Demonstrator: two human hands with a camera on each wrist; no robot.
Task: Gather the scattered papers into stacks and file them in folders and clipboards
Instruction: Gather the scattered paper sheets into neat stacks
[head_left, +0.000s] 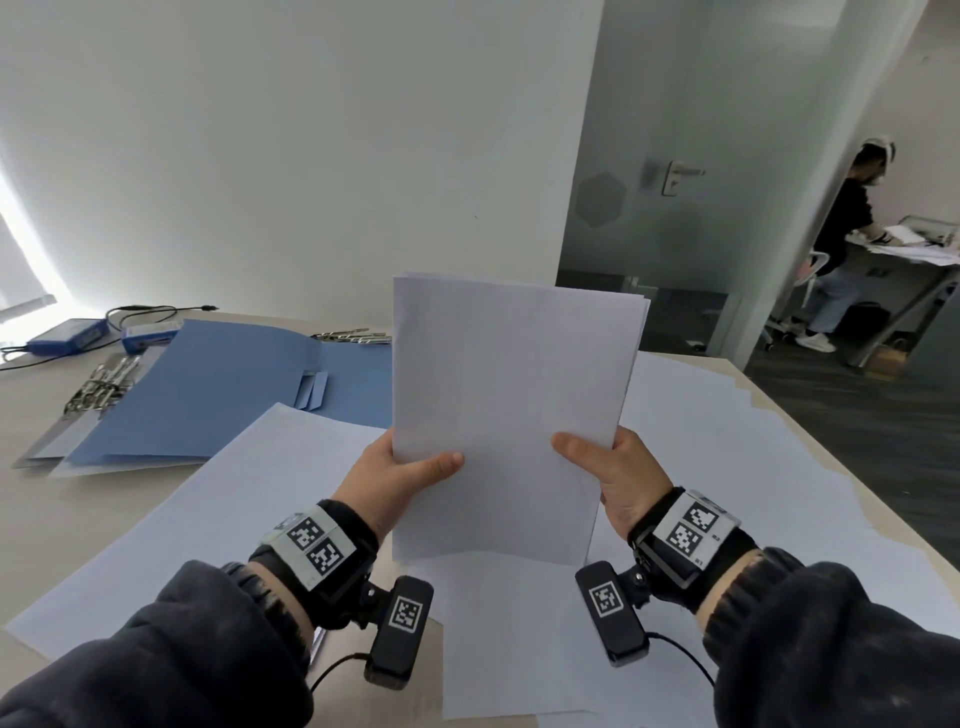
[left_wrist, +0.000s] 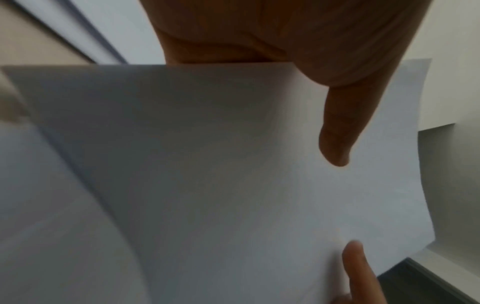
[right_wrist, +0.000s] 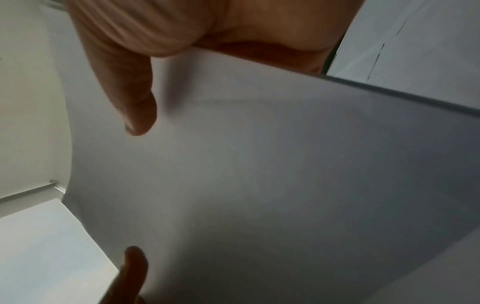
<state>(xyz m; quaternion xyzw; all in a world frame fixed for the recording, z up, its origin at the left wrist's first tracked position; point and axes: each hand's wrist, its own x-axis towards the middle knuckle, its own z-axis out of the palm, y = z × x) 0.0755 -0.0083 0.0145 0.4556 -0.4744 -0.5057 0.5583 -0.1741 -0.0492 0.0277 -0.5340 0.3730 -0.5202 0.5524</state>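
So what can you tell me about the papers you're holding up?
The papers are a thin stack of plain white sheets, blank on the side facing us. They stand nearly upright above the table, top edges slightly uneven. The left hand and right hand grip the side edges, thumbs on front.

Office. Pale counter (head_left: 62, 499) carries loose white sheets (head_left: 249, 499), an open blue folder (head_left: 208, 389) and a lever-arch binder (head_left: 98, 384) with its metal clip showing. Two small blue boxes (head_left: 67, 335) with a black cable (head_left: 156, 312) sit at the far edge by a plain white wall (head_left: 311, 156). To the right, a frosted glass door (head_left: 675, 218) with a lever handle (head_left: 678, 176), dark carpet (head_left: 857, 441) beyond it. Through the gap, another person (head_left: 847, 244) stands at a second desk (head_left: 914, 254) covered with papers, a swivel chair base just behind them.
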